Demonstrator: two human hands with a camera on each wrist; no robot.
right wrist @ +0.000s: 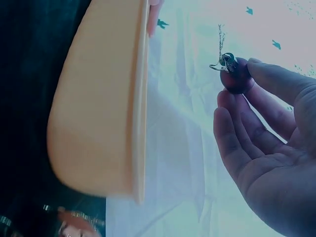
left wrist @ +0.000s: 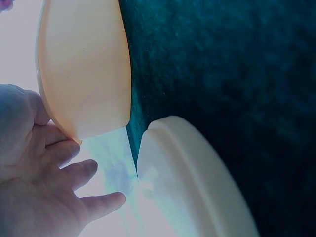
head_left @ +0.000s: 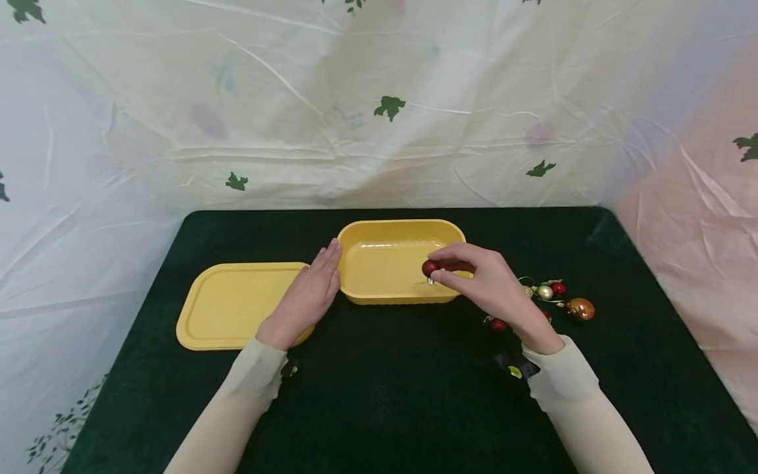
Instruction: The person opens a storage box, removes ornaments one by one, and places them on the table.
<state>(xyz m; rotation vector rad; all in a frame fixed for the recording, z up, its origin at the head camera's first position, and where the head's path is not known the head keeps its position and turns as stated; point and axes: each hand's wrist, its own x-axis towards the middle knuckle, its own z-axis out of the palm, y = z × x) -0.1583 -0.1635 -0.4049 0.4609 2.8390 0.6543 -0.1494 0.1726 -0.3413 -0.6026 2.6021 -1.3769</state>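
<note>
My right hand (head_left: 482, 276) pinches a small dark red bauble (head_left: 430, 268) between thumb and fingers, over the right part of a yellow rectangular box (head_left: 379, 266). In the right wrist view the bauble (right wrist: 236, 76) shows its silver cap and a hanging loop of thread. Fairly straight fingers of my left hand (head_left: 308, 289) rest against the box's left end. From the left wrist view, the fingertips touch the rim of the box (left wrist: 84, 69). Left of it a yellow lid (head_left: 237, 306) lies flat on the table, its right edge partly hidden by my left hand.
Several small baubles lie right of the box, among them an orange one (head_left: 580, 309), a pale gold one (head_left: 544, 292) and a red one (head_left: 558, 288); my right wrist covers some. A dark green cloth (head_left: 379, 408) covers the table, with a white patterned curtain (head_left: 296, 99) behind.
</note>
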